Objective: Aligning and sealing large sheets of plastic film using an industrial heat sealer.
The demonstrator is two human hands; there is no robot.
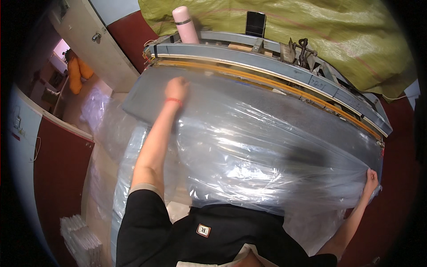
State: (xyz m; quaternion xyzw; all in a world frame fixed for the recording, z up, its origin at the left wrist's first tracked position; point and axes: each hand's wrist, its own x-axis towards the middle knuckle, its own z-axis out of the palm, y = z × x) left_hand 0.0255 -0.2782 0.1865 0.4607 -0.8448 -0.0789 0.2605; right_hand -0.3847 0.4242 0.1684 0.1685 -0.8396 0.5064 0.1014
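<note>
A wide sheet of clear plastic film (249,151) lies in shiny wrinkles over the grey top of a long machine (311,104). My left hand (177,89), with a red band at the wrist, is closed at the film's far left part; its fingertips are hidden and slightly blurred. The film's left edge runs up to that hand. At the right end, my right hand (372,178) pinches the film's edge, and taut creases fan out from its fingers. The film's near part hangs down in front of my black shirt.
Along the machine's back runs a grey metal beam (267,62) with an orange strip (293,89). A pink flask (186,26), a dark phone (255,24) and a metal clamp (303,51) are there. Stacked clear bags (81,240) lie at lower left. A door (95,40) stands ajar.
</note>
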